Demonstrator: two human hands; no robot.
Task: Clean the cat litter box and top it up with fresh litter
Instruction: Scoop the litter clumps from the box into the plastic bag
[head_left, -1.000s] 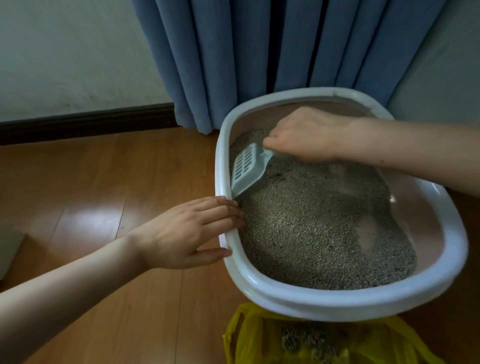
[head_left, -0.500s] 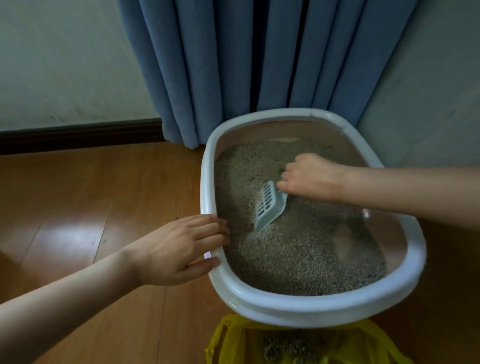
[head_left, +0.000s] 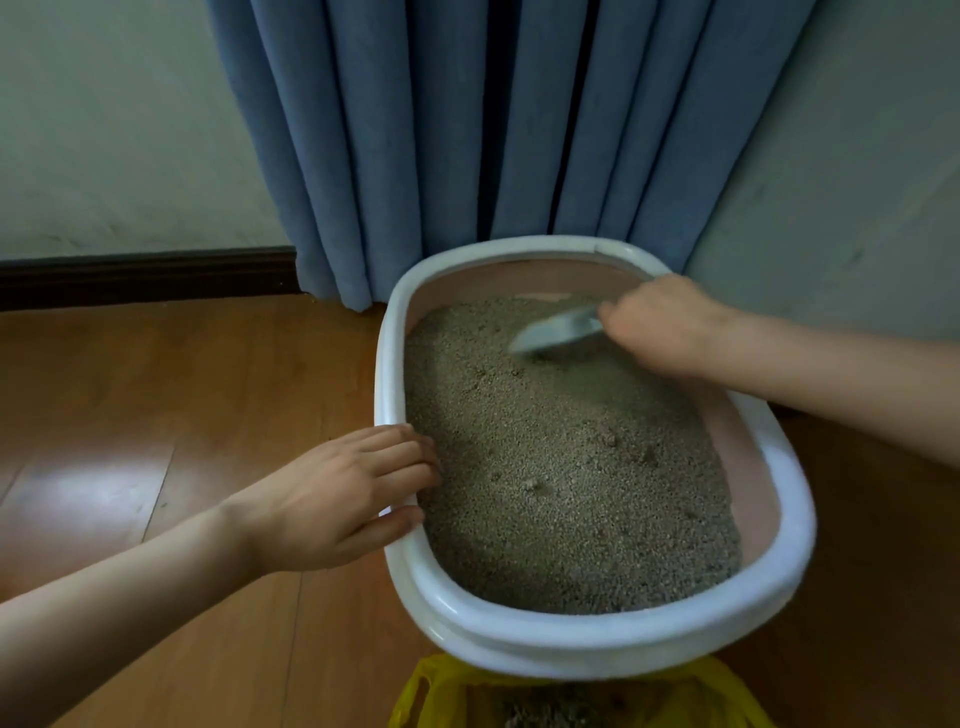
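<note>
While a blue curtain hung behind and a yellow bag lay in front, the litter box sat on the wooden floor; the left hand rested open-fingered on its rim, and the right hand gripped the scoop over the litter.

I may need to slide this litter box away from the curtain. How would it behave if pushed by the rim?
The litter box would probably feel heavy: litter fills most of it. Its wide, low shape makes tipping unlikely, and it should slide on the glossy wood floor. The left hand rests on the rim, which looks stiff.
</note>
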